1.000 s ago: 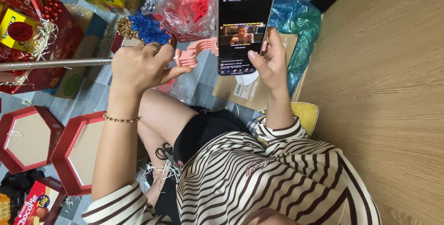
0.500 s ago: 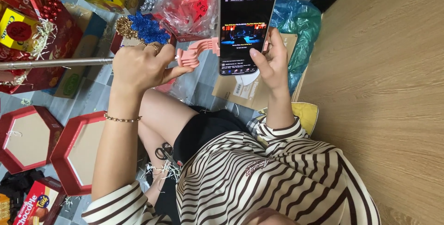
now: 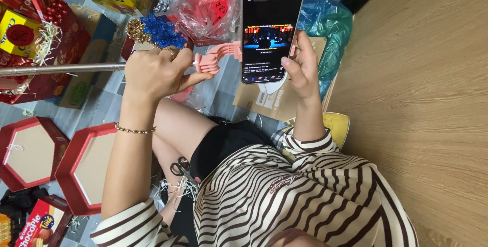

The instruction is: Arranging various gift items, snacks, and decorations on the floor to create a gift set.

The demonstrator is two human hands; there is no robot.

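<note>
The right hand (image 3: 304, 69) grips a dark-screened smartphone (image 3: 269, 31) upright, fingers wrapped round its edge, while the left hand (image 3: 152, 71) pinches a pink plastic clamp holder (image 3: 213, 59) on a metal pole (image 3: 61, 68); phone not yet seated in the clamp

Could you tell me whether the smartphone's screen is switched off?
No, the smartphone in the right hand has a lit screen showing a picture and rows of text.
</note>
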